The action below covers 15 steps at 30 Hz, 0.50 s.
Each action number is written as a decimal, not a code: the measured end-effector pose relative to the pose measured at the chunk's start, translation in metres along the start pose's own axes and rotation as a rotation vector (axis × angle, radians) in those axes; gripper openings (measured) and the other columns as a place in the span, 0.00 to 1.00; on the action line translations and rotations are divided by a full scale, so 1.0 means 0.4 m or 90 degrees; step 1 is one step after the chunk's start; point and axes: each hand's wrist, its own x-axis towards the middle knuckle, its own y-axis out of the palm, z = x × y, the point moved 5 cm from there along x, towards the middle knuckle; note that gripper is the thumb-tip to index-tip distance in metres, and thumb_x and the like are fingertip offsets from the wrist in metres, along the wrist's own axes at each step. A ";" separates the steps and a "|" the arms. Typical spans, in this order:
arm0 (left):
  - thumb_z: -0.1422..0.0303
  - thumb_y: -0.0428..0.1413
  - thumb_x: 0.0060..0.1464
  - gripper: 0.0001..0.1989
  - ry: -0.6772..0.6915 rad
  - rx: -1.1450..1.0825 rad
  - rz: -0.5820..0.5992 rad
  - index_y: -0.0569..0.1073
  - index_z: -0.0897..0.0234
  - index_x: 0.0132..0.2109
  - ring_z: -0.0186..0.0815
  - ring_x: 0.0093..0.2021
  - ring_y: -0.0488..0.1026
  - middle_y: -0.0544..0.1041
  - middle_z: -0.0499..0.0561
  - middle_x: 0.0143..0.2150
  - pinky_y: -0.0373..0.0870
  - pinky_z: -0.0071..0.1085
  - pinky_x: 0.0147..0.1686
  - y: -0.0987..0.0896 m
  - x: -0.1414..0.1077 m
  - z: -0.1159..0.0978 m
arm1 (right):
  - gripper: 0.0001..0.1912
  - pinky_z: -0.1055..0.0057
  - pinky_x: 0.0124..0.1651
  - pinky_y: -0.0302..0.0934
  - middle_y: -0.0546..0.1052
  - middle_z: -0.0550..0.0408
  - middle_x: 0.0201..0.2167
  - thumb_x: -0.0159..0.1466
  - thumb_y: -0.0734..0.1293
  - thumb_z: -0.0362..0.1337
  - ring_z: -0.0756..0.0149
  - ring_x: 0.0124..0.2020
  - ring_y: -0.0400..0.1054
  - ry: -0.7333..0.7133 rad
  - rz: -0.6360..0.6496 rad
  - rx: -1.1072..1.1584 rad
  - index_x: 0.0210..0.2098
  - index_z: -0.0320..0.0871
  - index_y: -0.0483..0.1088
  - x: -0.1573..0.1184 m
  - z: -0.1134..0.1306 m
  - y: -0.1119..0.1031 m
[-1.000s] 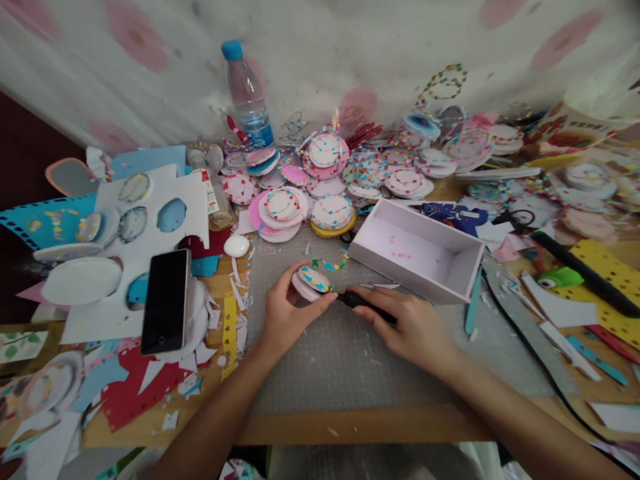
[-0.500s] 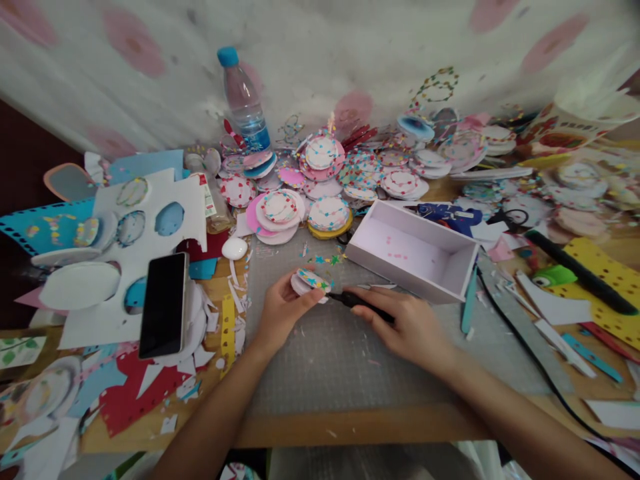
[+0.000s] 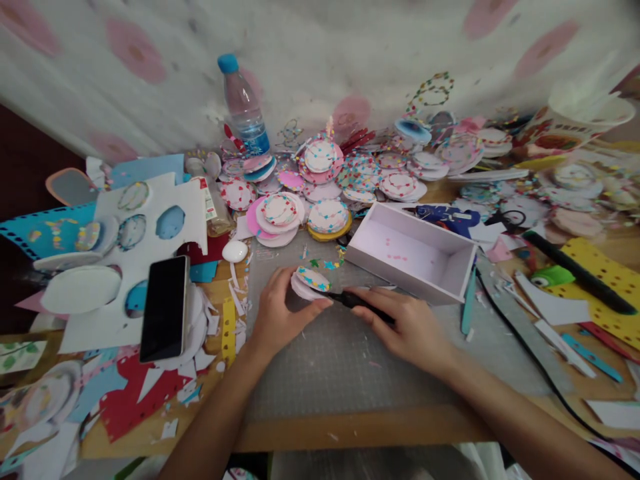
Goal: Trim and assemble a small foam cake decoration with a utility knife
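Note:
Near the middle of the grey cutting mat [image 3: 340, 373], my left hand [image 3: 280, 310] holds a small white round paper piece [image 3: 306, 285] by its edge, tilted, with blue and yellow bits on its face. My right hand [image 3: 407, 323] is wrapped round the handle of a black tool [image 3: 360, 303]. The tool's dark tip reaches the right side of the paper piece; whether it touches is too small to tell. A strand of small coloured stars [image 3: 330, 265] lies on the mat just beyond the paper piece.
A white open box [image 3: 413, 253] stands behind my right hand. Decorated paper discs [image 3: 327, 217] are piled at the back beside a water bottle [image 3: 246, 110]. A phone [image 3: 165, 308] rests on paper at the left. A black cable [image 3: 525, 363] crosses the right side.
My left thumb has come down off the face of the paper piece to its lower edge, and more of its coloured face shows. My right hand and the tool have hardly moved.

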 end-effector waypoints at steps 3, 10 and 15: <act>0.58 0.64 0.45 0.24 0.046 0.101 0.001 0.68 0.65 0.46 0.42 0.45 0.72 0.74 0.55 0.42 0.69 0.39 0.46 -0.001 -0.002 -0.017 | 0.18 0.68 0.35 0.66 0.79 0.56 0.41 0.69 0.56 0.43 0.61 0.38 0.76 -0.018 -0.005 -0.017 0.55 0.51 0.67 -0.003 0.005 0.000; 0.55 0.66 0.41 0.23 -0.097 0.021 -0.011 0.70 0.64 0.40 0.41 0.39 0.73 0.75 0.53 0.38 0.70 0.35 0.40 0.020 -0.013 0.015 | 0.18 0.70 0.33 0.65 0.79 0.53 0.39 0.70 0.56 0.43 0.62 0.35 0.76 -0.046 -0.028 -0.051 0.55 0.47 0.68 -0.005 0.011 0.006; 0.59 0.66 0.42 0.20 -0.140 -0.102 0.002 0.72 0.64 0.40 0.39 0.38 0.73 0.77 0.52 0.37 0.70 0.32 0.39 0.026 -0.016 0.018 | 0.19 0.70 0.33 0.65 0.79 0.52 0.38 0.70 0.55 0.43 0.63 0.34 0.75 -0.043 -0.019 -0.055 0.55 0.47 0.67 -0.008 0.011 0.010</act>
